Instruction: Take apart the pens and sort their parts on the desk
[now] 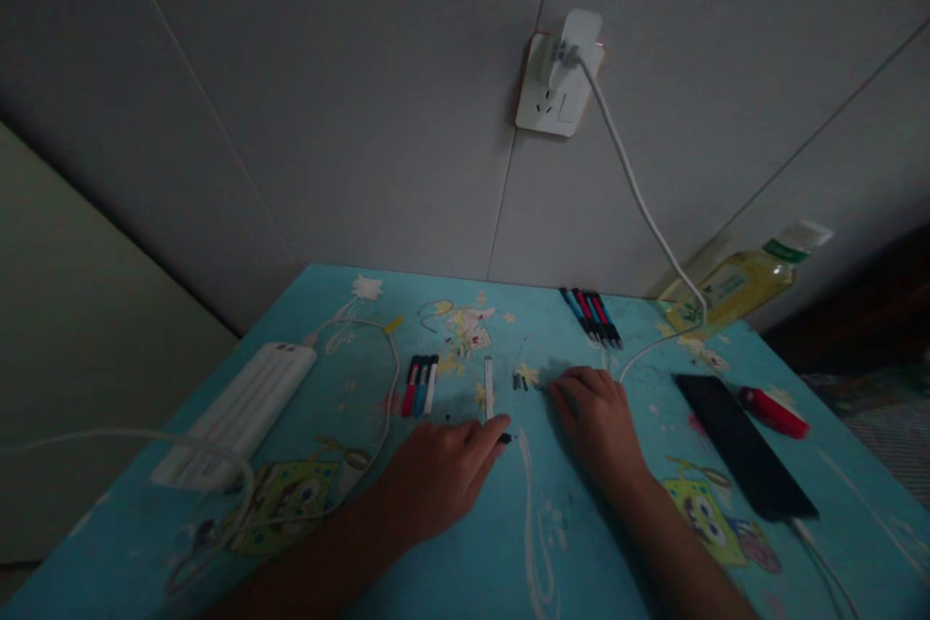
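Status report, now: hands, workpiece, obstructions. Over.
Left hand pinching dark-tipped piece. Right hand beside small dark parts, grip unclear. White cable loops farther left, possible snag.

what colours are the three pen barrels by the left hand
The pen barrels are red, blue and white; head view.

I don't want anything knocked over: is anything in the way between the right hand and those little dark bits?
Nothing visible. The little dark bits lie on the blue table, just left of the right hand. The white sticks lie on the bits' other side, so they don't block it.
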Demonstrator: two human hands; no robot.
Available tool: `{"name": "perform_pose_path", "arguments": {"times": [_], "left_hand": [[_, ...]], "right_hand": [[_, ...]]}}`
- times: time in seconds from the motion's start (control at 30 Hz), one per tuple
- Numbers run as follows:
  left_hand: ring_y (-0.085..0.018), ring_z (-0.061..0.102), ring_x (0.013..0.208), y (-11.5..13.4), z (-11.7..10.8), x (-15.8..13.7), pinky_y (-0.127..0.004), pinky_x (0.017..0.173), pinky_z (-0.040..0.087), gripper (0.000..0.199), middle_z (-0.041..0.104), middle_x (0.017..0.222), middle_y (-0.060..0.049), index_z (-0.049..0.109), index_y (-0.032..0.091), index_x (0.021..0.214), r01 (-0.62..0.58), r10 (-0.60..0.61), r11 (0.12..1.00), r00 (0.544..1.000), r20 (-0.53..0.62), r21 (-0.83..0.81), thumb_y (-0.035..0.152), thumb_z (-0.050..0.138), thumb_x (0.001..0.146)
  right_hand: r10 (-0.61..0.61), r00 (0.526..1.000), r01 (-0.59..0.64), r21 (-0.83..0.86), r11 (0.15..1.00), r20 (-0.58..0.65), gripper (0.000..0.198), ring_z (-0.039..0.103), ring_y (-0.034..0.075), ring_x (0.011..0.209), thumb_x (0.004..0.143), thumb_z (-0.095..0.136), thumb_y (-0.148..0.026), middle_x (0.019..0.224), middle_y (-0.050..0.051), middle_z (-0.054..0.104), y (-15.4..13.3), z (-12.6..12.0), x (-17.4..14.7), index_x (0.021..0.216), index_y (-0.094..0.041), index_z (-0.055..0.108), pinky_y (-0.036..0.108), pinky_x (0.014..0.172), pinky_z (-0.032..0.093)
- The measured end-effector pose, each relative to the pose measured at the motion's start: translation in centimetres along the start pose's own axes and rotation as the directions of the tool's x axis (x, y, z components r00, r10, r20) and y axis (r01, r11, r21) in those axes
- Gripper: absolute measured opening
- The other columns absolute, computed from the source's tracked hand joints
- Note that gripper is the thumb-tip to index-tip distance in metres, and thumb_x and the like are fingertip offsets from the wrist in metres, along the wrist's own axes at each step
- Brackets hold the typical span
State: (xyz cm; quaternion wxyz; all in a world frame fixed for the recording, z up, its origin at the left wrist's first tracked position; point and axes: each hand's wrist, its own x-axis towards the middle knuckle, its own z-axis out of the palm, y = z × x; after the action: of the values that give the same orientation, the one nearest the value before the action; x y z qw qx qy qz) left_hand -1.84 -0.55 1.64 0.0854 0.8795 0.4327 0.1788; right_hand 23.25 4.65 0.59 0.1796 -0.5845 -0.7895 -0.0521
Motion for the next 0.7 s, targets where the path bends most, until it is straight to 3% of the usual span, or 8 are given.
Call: {"name": "perform_pose_path", "arguments": {"times": [0.43, 0.7], "left_hand": [[-0.023, 0.071, 0.081, 0.1, 0.0, 0.1, -0.04, 0.07, 0.059, 0.032, 0.071, 0.094, -0.004, 0.049, 0.024, 0.133, 0.002, -0.002, 1.0, 0.998, 0.058, 0.007, 0.028, 0.037, 0.104], [-0.023, 0.071, 0.081, 0.0, 0.1, 0.2, -0.039, 0.07, 0.058, 0.031, 0.072, 0.095, -0.004, 0.049, 0.024, 0.132, -0.009, 0.009, 1.0, 0.998, 0.059, -0.002, 0.028, 0.038, 0.104]], "right_hand": [[0.031, 0.999, -0.03, 0.034, 0.999, -0.036, 0.022, 0.054, 0.027, 0.108, 0.095, 0.06, -0.031, 0.116, 0.007, 0.065, 0.4, 1.1, -0.3, 0.113, -0.025, 0.071, 0.042, 0.092, 0.041], [0.023, 1.0, -0.023, 0.001, 1.0, 0.0, 0.021, 0.055, 0.028, 0.109, 0.095, 0.058, -0.026, 0.116, 0.008, 0.065, 0.4, 1.3, -0.1, 0.111, -0.024, 0.072, 0.042, 0.092, 0.043]]}}
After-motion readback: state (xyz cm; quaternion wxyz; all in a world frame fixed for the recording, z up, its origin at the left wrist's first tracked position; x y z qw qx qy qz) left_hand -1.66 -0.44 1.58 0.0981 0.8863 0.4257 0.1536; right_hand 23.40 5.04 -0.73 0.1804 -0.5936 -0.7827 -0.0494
